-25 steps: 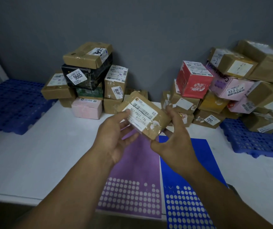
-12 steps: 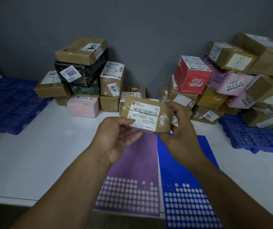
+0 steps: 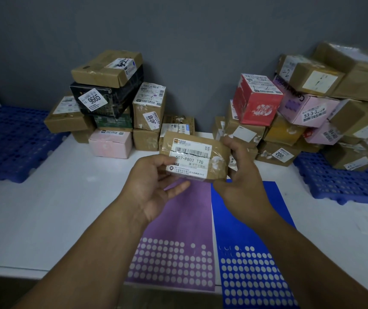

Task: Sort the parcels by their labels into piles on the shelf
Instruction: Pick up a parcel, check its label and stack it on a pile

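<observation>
A small brown parcel (image 3: pixel 217 160) with a white barcode label reading 507-P802 T70 is held above the white shelf (image 3: pixel 45 208), label facing me. My left hand (image 3: pixel 154 186) grips its left end, thumb on the label. My right hand (image 3: pixel 243 177) grips its right end, fingers curled over the top edge. A pile of parcels (image 3: pixel 111 101) stands at the back left, topped by a brown box over a black box marked 9665. A larger pile (image 3: pixel 301 114) with a red box and pink boxes stands at the back right.
A purple sheet (image 3: pixel 178 230) and a blue sheet (image 3: pixel 252 253) with white dots lie on the shelf below my hands. Blue plastic pallets sit at the left (image 3: pixel 7 141) and right (image 3: pixel 338 181). A grey wall closes the back.
The parcel has turned from tilted to level with its label facing me. Both hands hold it a little closer.
</observation>
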